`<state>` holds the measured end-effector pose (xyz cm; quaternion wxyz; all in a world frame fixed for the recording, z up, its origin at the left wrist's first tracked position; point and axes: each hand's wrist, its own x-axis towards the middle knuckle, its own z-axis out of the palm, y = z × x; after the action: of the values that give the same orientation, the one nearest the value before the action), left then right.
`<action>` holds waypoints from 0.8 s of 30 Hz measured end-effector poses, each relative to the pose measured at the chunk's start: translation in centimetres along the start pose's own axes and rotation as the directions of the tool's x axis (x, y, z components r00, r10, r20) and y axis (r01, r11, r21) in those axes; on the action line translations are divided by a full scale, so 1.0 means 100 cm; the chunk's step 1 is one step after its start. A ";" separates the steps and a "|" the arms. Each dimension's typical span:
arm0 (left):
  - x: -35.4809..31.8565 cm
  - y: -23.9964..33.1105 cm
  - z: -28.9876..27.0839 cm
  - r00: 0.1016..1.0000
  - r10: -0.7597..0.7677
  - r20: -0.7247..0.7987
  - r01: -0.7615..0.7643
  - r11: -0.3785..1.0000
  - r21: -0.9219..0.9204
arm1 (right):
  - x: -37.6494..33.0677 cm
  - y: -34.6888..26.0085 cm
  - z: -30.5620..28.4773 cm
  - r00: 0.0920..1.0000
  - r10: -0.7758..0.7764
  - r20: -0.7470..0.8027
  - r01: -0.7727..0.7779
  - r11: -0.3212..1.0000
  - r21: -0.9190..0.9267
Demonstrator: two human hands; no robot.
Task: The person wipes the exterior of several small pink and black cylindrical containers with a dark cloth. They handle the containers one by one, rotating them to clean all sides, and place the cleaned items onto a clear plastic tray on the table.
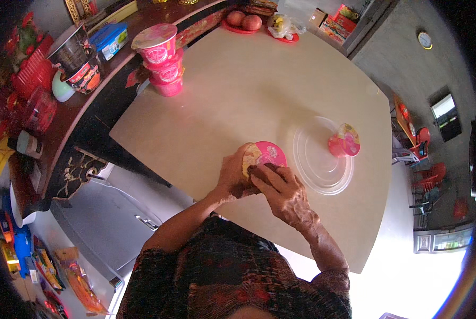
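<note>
A pink and yellow round-topped cup (272,151) is held above the near part of the table, its printed lid facing up. My left hand (233,173) wraps round its left side, fingers closed. My right hand (283,194) is closed at the near edge of the lid, fingertips bent onto the rim; what they pinch there is hidden. To the right, a smaller-looking pink and yellow cup (345,142) rests at the edge of a clear round plastic lid (317,165). Farther left stand stacked pink cups (166,69) with matching printing.
The beige table (248,90) has round red fruit (251,22) and a plastic bag (283,26) at its far end. A dark wooden shelf on the left carries black cups (78,61) and a blue box (109,41). Red chairs (429,178) stand beyond the right side.
</note>
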<state>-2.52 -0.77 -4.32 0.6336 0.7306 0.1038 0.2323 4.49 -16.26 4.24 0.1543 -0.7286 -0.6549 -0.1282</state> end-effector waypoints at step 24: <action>-0.005 -0.035 0.003 0.993 0.079 0.090 -0.095 0.979 0.180 | 0.021 -0.017 0.000 0.999 0.045 0.012 -0.045 0.998 -0.047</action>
<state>-2.33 -0.64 -7.85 0.5563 0.7989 0.0665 0.2189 3.03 -14.21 5.11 0.1358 -0.7473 -0.6362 -0.1350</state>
